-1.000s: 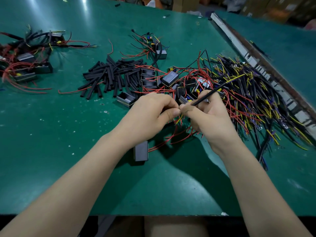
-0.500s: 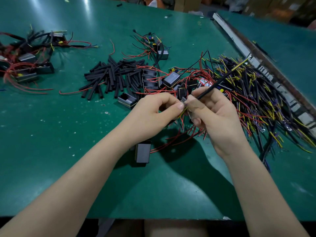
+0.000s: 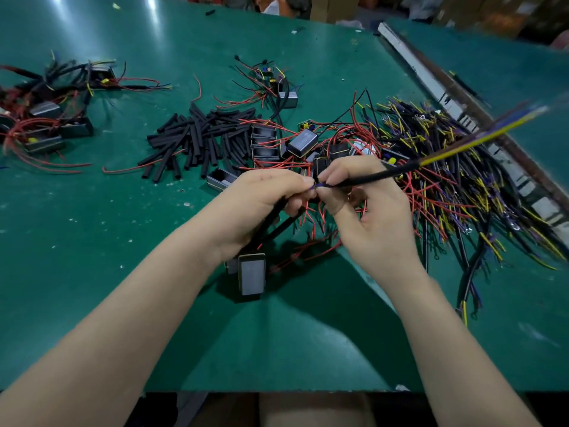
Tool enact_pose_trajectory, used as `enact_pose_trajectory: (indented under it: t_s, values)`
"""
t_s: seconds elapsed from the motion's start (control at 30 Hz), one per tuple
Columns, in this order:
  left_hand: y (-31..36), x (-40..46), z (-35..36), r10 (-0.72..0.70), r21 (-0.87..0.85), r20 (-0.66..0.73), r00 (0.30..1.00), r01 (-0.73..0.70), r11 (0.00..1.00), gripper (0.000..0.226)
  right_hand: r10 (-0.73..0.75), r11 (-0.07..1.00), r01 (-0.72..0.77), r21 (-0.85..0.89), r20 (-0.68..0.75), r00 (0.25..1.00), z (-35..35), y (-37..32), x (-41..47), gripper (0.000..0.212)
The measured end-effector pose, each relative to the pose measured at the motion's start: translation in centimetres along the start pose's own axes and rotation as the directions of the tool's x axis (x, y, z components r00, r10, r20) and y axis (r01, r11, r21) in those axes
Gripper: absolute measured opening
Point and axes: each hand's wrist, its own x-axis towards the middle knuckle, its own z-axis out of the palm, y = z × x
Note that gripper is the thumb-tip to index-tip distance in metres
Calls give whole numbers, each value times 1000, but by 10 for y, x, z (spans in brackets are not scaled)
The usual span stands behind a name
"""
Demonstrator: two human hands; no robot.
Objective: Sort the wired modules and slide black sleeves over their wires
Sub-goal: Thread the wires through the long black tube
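My left hand [image 3: 261, 201] pinches the wires of a dark wired module [image 3: 251, 274] that hangs below it, just above the green table [image 3: 92, 272]. Two sleeved black leads run from the hand down to the module. My right hand [image 3: 366, 208] pinches a black sleeve [image 3: 372, 177] that sits over a yellow and purple wire pair [image 3: 480, 138]. The wire ends stick out up and to the right, blurred. Both hands' fingertips meet at the sleeve's near end.
Loose black sleeves [image 3: 197, 140] lie in a heap behind my hands. Unsorted modules with red wires [image 3: 303, 143] sit beside them. A big tangle of yellow, purple and black wires [image 3: 462, 186] fills the right. Sleeved modules [image 3: 46, 118] lie far left. A metal rail [image 3: 437, 87] borders the right edge.
The sleeve has slid along the wire pair, and more yellow wire now sticks out its far end. Both hands rose slightly, lifting the module with them.
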Motion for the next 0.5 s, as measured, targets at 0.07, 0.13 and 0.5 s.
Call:
enact_pose_trajectory:
  t_s: [0.07, 0.13, 0.5]
  values:
    - [0, 0, -2, -80, -2, 7, 997, 80, 997, 21, -73, 995, 74, -70, 21, 997, 1, 1, 0, 15]
    - [0, 1, -3, -94, 24, 11, 995, 94, 995, 24, -63, 996, 65, -57, 36, 997, 2, 2, 0, 18]
    - [2, -3, -6, 118, 229, 99, 988, -138, 964, 17, 142, 972, -152, 182, 67, 988, 5, 1, -1, 47]
